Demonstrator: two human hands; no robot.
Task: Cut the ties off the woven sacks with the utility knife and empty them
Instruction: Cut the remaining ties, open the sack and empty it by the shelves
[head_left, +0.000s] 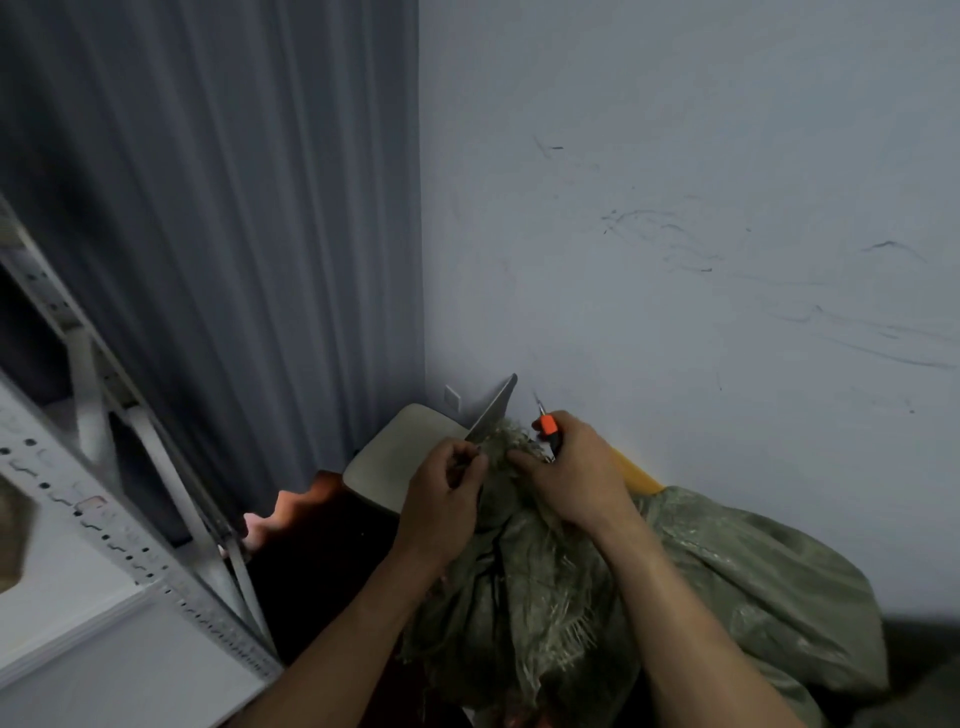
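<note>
Here, lower centre, the left hand (441, 493) pinches the woven sack (519, 571) at its bunched neck. The right hand (576, 467) clutches the orange utility knife (546, 427) just beside it, so a slip could nick the left hand.

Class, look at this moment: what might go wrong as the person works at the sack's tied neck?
1. The left hand, pinching a flat grey blade-like strip, nearly touches the right hand gripping the orange-and-black utility knife at the green woven sack's bunched neck; a slip may cut fingers.
2. Frayed fibres there could snag the blade.
</note>
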